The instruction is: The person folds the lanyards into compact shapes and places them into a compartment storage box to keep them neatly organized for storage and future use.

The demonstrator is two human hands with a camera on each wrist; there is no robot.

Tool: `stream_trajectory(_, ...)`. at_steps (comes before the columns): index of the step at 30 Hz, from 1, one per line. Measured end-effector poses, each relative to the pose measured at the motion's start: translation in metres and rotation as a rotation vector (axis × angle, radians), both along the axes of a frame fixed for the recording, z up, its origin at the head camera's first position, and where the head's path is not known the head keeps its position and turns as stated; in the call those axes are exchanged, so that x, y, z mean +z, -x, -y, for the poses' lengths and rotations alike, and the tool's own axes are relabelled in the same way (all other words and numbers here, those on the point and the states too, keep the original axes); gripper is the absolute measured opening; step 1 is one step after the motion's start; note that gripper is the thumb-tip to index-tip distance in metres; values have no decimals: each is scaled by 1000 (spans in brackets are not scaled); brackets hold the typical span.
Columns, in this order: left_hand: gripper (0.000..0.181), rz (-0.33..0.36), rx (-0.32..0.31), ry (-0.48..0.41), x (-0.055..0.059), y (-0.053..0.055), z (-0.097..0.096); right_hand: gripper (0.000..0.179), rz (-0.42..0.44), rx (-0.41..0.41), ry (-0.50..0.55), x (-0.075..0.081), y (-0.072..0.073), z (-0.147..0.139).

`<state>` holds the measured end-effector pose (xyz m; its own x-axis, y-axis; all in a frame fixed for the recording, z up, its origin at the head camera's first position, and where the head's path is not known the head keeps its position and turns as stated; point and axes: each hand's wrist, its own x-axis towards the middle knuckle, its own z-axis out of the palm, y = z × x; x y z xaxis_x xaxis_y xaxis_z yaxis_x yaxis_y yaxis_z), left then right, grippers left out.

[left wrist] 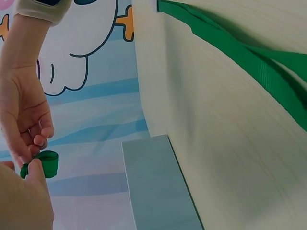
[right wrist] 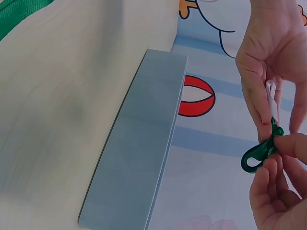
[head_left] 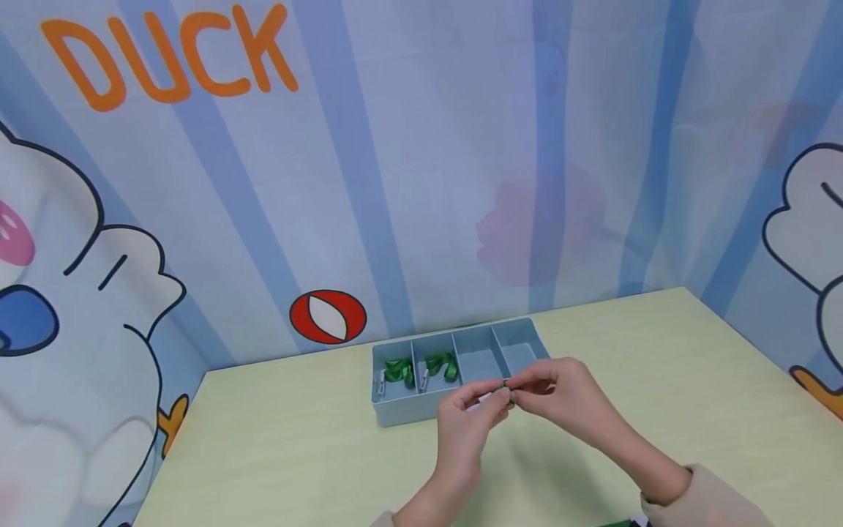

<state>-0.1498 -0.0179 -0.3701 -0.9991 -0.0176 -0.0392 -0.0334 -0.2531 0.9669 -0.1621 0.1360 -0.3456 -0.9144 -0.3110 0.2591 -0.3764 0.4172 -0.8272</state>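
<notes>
A folded green lanyard (right wrist: pixel 259 154) with a whitish clip (right wrist: pixel 271 98) is held up between both hands, in front of the blue-grey tray (head_left: pixel 410 412). My left hand (head_left: pixel 461 428) pinches the lanyard near its clip. From the other side the right hand (head_left: pixel 569 399) pinches the folded ribbon with thumb and fingertips. In the left wrist view the bundle shows as a green loop (left wrist: pixel 50 164) at the fingertips. The hands cover most of it in the head view.
The tray's two left compartments each hold a green lanyard, one at the far left (head_left: pixel 398 372), another beside it (head_left: pixel 440 364). More green ribbon (left wrist: pixel 261 72) lies on the pale table (head_left: pixel 276 454) near its front edge. Printed cloth walls (head_left: pixel 448 183) enclose the table.
</notes>
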Motion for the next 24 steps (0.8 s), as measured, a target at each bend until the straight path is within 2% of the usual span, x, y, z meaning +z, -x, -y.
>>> stream_trajectory(6, 25, 27, -37, -28, -4, 2, 3, 13, -122, 16, -74, -6, 5, -2)
stream_trajectory(13, 28, 104, -69, -90, -5, 7, 11, 38, -180, 98, -86, -16, 13, -14)
stream_trajectory(16, 28, 120, -85, -124, -4, 8, 12, 39, -204, 116, -96, -19, 15, -17)
stream_trajectory(19, 25, 130, -100, -146, -3, 9, 12, 32, -174, 145, -85, -20, 17, -19)
stream_trajectory(24, 23, 134, -120, -122, -4, 9, 13, 24, 16, 205, 47, -18, 18, -23)
